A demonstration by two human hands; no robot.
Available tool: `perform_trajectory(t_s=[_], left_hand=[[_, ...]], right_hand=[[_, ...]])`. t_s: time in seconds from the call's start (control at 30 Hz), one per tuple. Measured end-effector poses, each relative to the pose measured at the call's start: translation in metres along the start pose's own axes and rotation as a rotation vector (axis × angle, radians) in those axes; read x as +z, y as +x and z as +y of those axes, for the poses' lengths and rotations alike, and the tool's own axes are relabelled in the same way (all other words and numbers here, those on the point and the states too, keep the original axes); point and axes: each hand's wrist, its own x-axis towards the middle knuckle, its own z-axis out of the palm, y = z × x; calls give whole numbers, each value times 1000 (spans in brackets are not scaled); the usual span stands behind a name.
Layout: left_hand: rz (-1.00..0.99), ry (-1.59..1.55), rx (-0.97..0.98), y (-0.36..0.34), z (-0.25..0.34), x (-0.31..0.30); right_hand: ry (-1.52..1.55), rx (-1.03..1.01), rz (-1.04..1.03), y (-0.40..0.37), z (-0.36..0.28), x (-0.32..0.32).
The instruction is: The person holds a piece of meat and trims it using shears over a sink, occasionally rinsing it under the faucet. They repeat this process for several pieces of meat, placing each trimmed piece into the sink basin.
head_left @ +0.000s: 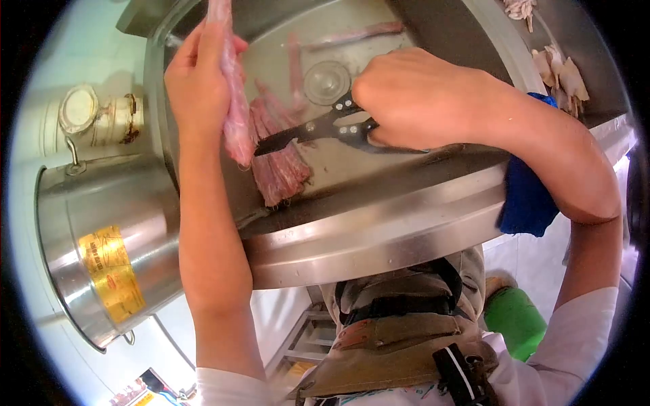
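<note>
Over a steel sink (379,210), my left hand (201,81) is closed round a long pink piece of meat (237,125) that hangs downward. My right hand (426,98) grips black-handled scissors (332,127), whose dark blades reach the lower end of that piece. Beneath the blades, a bundle of reddish meat pieces (283,174) lies in the sink. Farther back in the basin are a thin strip (296,71) and a longer pale strip (355,35), with a round drain strainer (327,82) between them and my right hand.
A large steel pot (115,237) with a yellow label stands left of the sink. Pale meat pieces (565,78) lie in a second basin at right. A blue cloth (528,199) hangs over the sink edge. A green container (514,321) is below.
</note>
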Motion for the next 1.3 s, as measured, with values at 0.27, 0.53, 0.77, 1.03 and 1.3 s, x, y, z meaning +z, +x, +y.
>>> perform_trajectory(t_s=[0.27, 0.53, 0.77, 1.03, 1.3], left_hand=[[65, -255, -179, 9, -15, -5], [100, -807, -371, 15, -21, -34], [9, -1139, -397, 10, -21, -41], [50, -1072, -424, 3, -10, -31], [108, -1061, -399, 0, -4, -31]], right_hand=[[-53, 70, -26, 2, 18, 10], [150, 292, 212, 15, 25, 4], [144, 24, 390, 21, 7, 16], [-96, -50, 547, 27, 7, 28], [18, -55, 377, 19, 17, 29]])
